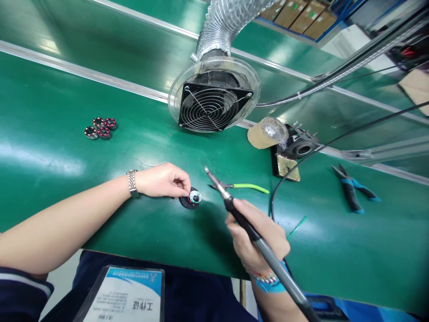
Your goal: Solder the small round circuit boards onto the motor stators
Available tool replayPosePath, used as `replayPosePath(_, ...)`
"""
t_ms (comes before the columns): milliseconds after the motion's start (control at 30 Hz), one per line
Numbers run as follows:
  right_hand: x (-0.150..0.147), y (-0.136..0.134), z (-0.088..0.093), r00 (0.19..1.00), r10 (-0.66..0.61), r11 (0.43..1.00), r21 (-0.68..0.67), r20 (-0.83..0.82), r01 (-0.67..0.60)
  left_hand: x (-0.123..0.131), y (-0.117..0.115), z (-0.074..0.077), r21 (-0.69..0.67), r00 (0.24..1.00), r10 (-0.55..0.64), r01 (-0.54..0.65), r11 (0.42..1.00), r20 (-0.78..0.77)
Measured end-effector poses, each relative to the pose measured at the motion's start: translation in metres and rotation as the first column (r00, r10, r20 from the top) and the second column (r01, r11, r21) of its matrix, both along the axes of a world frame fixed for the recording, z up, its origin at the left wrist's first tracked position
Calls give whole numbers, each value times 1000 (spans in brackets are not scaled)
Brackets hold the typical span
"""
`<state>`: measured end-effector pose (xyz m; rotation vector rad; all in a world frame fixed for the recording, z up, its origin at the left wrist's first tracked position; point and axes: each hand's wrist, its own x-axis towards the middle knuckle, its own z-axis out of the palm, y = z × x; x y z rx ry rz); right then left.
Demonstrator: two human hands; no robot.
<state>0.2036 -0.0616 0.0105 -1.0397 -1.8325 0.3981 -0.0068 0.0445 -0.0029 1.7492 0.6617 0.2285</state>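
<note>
the right hand (256,237) grips a soldering iron (268,255) closed around its dark handle, the long axis running from the lower right of the view up and to the left, with the metal tip (207,171) pointing away from the person and a little above the bench. the tip stands just right of a round black part (191,200) lying flat on the green mat (50,201), and i can't see it touching. the left hand (162,180), wearing a steel watch (132,183), has its fingertips (186,182) together on the part's top edge. a green-handled tool (251,188) lies just beside the tip, blue pliers (350,192) lie further right, and four small coils (99,129) sit well apart to the left, below a fume fan (214,100).
</note>
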Motion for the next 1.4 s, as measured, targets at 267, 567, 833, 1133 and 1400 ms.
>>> replayPosePath(267, -20, 18, -12, 984, 76, 980, -196, 158, -45, -1, 0, 2, 38, 1000, -7, 7, 999, -3)
replayPosePath(567, -25, 20, -28, 998, 27, 985, -173, 65, -15, -8, -41, 9, 288, 956, 276, -238, 928, -102)
replayPosePath(833, -26, 20, -28, 1000, 23, 984, -177, 9, -21, 8, -54, 11, -208, 900, 430, -435, 876, -69)
replayPosePath(1133, -23, 16, -19, 999, 23, 999, -26, 22, -23, 19, -57, 14, -291, 841, 524, -540, 790, -139)
replayPosePath(1400, -26, 18, -23, 995, 82, 997, -7, 57, -81, 13, -58, 9, -377, 838, 537, -532, 758, -102)
